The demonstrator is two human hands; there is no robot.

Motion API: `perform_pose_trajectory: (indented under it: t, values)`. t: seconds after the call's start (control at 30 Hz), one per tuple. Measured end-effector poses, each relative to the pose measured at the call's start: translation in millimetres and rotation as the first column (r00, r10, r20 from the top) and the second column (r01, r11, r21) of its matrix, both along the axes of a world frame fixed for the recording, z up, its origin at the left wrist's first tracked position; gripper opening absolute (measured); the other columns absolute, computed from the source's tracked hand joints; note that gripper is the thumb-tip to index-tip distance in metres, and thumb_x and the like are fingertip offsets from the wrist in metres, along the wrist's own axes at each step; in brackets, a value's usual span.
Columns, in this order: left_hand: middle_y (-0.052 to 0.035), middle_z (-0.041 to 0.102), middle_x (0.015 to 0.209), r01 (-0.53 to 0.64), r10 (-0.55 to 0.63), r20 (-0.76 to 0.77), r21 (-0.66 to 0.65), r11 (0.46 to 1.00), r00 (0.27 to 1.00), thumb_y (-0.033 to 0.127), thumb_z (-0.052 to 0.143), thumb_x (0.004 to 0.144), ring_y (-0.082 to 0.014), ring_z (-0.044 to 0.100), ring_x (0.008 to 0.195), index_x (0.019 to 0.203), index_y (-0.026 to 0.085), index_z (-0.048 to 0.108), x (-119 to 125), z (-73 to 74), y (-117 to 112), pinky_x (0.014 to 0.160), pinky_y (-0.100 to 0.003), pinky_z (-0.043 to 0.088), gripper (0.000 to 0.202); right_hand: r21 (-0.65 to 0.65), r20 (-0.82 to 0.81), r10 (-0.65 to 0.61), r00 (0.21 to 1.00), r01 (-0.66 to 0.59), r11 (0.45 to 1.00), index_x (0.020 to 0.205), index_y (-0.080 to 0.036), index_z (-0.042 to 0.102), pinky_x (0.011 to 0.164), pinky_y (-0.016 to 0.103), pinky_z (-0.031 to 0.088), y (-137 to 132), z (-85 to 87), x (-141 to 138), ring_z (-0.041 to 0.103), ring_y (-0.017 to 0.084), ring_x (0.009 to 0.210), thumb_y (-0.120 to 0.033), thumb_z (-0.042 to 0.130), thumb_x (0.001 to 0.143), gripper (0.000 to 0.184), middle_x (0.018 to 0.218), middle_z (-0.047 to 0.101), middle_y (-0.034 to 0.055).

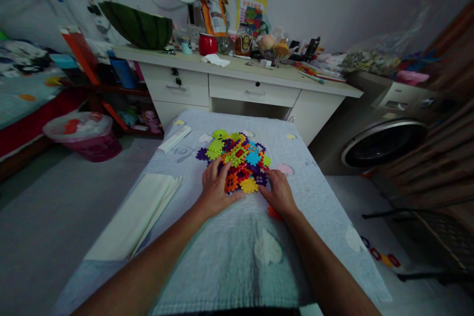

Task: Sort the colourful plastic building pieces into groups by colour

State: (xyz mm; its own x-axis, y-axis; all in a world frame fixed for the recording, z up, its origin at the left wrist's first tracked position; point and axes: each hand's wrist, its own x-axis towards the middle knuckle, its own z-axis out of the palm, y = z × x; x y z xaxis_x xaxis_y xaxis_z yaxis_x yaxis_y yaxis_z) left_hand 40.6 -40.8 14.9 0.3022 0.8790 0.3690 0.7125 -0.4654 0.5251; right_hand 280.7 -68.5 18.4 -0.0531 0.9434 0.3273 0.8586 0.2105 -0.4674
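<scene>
A heap of colourful plastic gear-shaped building pieces [239,155] lies on the cloth-covered table [314,207]. At the heap's left front edge rests my left hand [217,190], fingers spread against the pieces and thumb stretched toward a yellow gear piece [249,186]. My right hand [280,191] is at the right edge, thumb and index finger apart beside a purple window-shaped piece [260,179]; its other fingers are partly hidden. An orange piece [274,213] lies apart from the heap, partly covered by my right wrist.
Left on the table are a folded pale cloth [137,217] and a long white box [175,139]. Behind stands a white desk [255,90] bearing a cut watermelon [138,27] and clutter. A washing machine [374,123] is right; linked rings [381,255] lie on the floor.
</scene>
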Motion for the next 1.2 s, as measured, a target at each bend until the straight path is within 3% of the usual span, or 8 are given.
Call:
perform_pose_trajectory:
  t: [0.13,0.3,0.43,0.53,0.67,0.77,0.97,1.2]
  values:
    - [-0.0165,0.031,0.149,-0.222,0.224,0.04,-0.047,0.974,0.974,0.054,0.048,0.089,-0.0333,0.026,0.142,0.137,0.021,0.047,-7.2,3.9,35.5,0.113,-0.053,0.026,0.059,-0.041,-0.037,0.033,0.999,-0.034,0.999,0.113,-0.019,0.063,0.095,0.044,0.048,1.0,-2.3,-0.9,0.057,0.026,0.104,-0.029,0.063,0.082,0.032,0.109,0.064,0.0111]
    - [-0.0206,0.048,0.134,-0.506,0.506,-0.038,-0.137,0.851,0.862,0.052,0.046,0.09,-0.0376,0.042,0.13,0.13,0.017,0.054,-11.9,3.2,76.4,0.105,-0.057,0.034,0.053,-0.025,-0.211,0.055,0.976,-0.062,0.998,0.114,-0.021,0.06,0.083,0.037,0.052,4.8,-5.7,2.4,0.061,0.021,0.092,-0.03,0.06,0.083,0.032,0.106,0.064,0.0083]
    - [-0.0145,0.058,0.127,-0.344,0.346,0.007,-0.073,0.936,0.938,0.048,0.045,0.092,-0.0305,0.051,0.122,0.128,0.02,0.053,-9.7,-7.3,83.2,0.104,-0.05,0.038,0.046,-0.035,-0.204,-0.015,0.979,0.008,0.999,0.11,-0.019,0.06,0.078,0.035,0.05,3.6,1.9,16.6,0.06,0.02,0.086,-0.03,0.057,0.083,0.03,0.101,0.064,0.0078]
    - [-0.0114,0.059,0.129,-0.208,0.21,0.057,-0.032,0.978,0.976,0.046,0.044,0.093,-0.0266,0.053,0.122,0.125,0.021,0.054,-11.1,-14.9,81.1,0.105,-0.045,0.039,0.041,-0.156,-0.123,0.001,0.992,-0.021,0.988,0.097,-0.019,0.062,0.072,0.033,0.048,-3.6,14.4,32.6,0.057,0.018,0.078,-0.036,0.062,0.08,0.024,0.092,0.063,0.0057]
    - [-0.0107,0.06,0.125,-0.15,0.152,0.171,-0.024,0.988,0.973,0.048,0.044,0.092,-0.0243,0.054,0.121,0.12,0.02,0.056,-17.4,-17.4,81.3,0.106,-0.042,0.041,0.041,-0.386,-0.08,0.131,0.988,-0.152,0.91,0.106,-0.019,0.06,0.075,0.033,0.047,-18.7,29.0,46.1,0.056,0.02,0.085,-0.045,0.078,0.067,0.05,0.1,0.061,0.0062]
    - [-0.0113,0.06,0.122,-0.146,0.143,0.238,-0.003,0.989,0.961,0.048,0.046,0.09,-0.0241,0.054,0.12,0.116,0.018,0.058,-19.2,-15.2,82.8,0.107,-0.04,0.041,0.041,-0.465,-0.021,0.202,0.979,-0.188,0.865,0.118,-0.02,0.056,0.085,0.037,0.046,-26.7,34.7,43.2,0.055,0.024,0.098,-0.041,0.085,0.057,0.07,0.111,0.058,0.0083]
    - [-0.0093,0.062,0.117,-0.164,0.15,0.28,0.027,0.986,0.948,0.045,0.047,0.09,-0.0231,0.055,0.116,0.109,0.02,0.06,-18.8,-11.9,84.0,0.106,-0.04,0.042,0.034,-0.461,0.043,0.22,0.975,-0.176,0.87,0.111,-0.021,0.059,0.082,0.035,0.046,-26.5,33.8,29.3,0.055,0.022,0.092,-0.027,0.077,0.063,0.052,0.105,0.058,0.0071]
    - [-0.0101,0.063,0.116,-0.178,0.175,0.302,-0.018,0.984,0.937,0.046,0.047,0.09,-0.0231,0.056,0.115,0.11,0.018,0.061,-19.5,-10.5,84.3,0.104,-0.038,0.043,0.038,-0.223,-0.036,0.151,0.988,-0.156,0.962,0.116,-0.018,0.058,0.096,0.04,0.044,-7.5,17.8,16.2,0.057,0.025,0.105,-0.022,0.07,0.069,0.049,0.111,0.061,0.01]
